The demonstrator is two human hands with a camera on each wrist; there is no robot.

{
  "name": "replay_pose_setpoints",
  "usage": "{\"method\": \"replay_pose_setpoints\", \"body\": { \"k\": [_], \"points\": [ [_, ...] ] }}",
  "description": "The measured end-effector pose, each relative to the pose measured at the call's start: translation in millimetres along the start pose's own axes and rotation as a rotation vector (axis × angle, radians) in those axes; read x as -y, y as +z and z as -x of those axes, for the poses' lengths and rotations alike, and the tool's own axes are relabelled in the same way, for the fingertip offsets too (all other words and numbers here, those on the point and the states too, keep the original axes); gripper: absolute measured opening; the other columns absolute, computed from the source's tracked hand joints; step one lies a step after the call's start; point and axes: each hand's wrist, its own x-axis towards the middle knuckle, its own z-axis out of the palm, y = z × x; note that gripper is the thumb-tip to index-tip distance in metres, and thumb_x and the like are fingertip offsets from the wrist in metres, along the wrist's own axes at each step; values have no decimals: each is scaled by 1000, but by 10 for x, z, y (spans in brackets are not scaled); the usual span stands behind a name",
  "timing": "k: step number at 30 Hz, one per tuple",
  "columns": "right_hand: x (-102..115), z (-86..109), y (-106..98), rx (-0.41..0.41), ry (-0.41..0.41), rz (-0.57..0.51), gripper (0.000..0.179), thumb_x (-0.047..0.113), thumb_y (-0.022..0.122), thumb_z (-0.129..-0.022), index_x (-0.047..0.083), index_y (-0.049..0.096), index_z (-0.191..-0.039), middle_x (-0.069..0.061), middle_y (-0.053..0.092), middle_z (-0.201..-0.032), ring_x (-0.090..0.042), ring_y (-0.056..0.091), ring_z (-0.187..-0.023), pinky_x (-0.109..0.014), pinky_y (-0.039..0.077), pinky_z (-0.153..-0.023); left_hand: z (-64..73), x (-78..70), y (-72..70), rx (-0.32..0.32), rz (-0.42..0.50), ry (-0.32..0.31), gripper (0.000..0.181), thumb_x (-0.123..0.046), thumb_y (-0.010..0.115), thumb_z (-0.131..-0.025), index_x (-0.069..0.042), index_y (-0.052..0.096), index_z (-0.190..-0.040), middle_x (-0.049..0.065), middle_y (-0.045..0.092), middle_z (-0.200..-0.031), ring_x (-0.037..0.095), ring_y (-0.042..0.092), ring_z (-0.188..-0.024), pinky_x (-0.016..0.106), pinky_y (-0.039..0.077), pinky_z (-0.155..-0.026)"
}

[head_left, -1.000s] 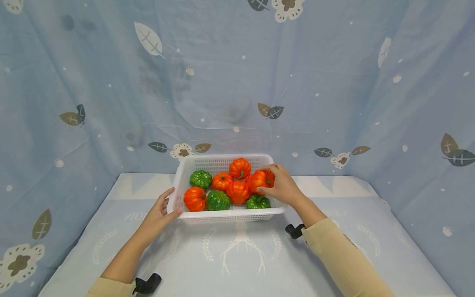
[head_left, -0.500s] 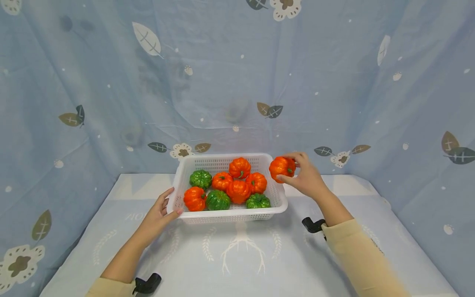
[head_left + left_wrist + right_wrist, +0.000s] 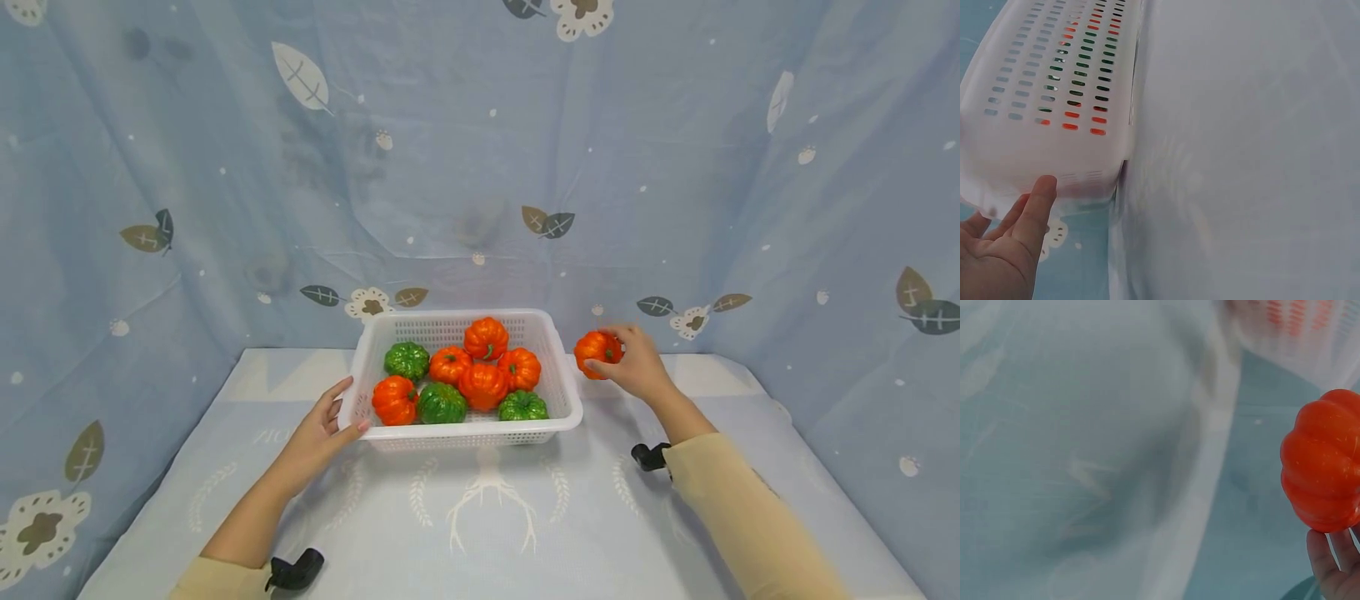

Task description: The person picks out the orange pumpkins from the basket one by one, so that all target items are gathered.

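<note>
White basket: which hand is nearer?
Left. The left hand touches the white basket at its near left corner; the right hand is apart from it, out past its right end, holding an orange pumpkin.

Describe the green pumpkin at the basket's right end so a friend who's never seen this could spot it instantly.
On the pale table, before the blue curtain, stands a white basket. Towards its near right corner, just in front of an orange pumpkin, sits the glossy green pumpkin. It is the rightmost of three green ones; the other two lie further left.
</note>
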Motion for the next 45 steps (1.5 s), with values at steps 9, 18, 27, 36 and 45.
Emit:
{"method": "replay_pose_setpoints", "body": {
  "k": [9,18,27,36,45],
  "points": [
    [-270,-153,181,32,90,11,65,28,80,-86,-3,54,-137,-30,49,-127,-47,48,-116,-62,42,-102,-2,-14,0,4,16,12,91,-20,70,-96,-14,7,-162,26,28,-159,44,43,-136,50,46,-101],
    [-375,-212,290,75,164,14,68,32,77,-89,-6,50,-139,-34,48,-131,-49,48,-118,-61,40,-105,31,-3,-11,4,30,13,90,-18,70,-95,-15,8,-162,26,27,-159,44,43,-136,48,48,-100],
    [-396,-217,318,135,136,-24,73,23,78,-86,-9,44,-142,-34,50,-136,-48,49,-123,-60,37,-108,33,-15,-5,4,36,9,91,-18,70,-95,-15,8,-162,26,25,-160,45,41,-137,49,47,-100],
    [-399,-209,318,169,198,-47,75,22,75,-89,-10,38,-146,-35,42,-146,-50,42,-132,-60,32,-112,21,-2,-5,4,42,3,91,-18,70,-95,-15,8,-161,26,25,-160,44,41,-137,48,47,-100],
    [-427,-219,320,158,224,-44,76,25,75,-90,-11,38,-146,-35,42,-145,-50,41,-132,-59,31,-113,21,-4,-9,4,57,10,89,-17,70,-95,-15,10,-161,25,26,-160,45,40,-138,51,45,-101]
  ]
}}
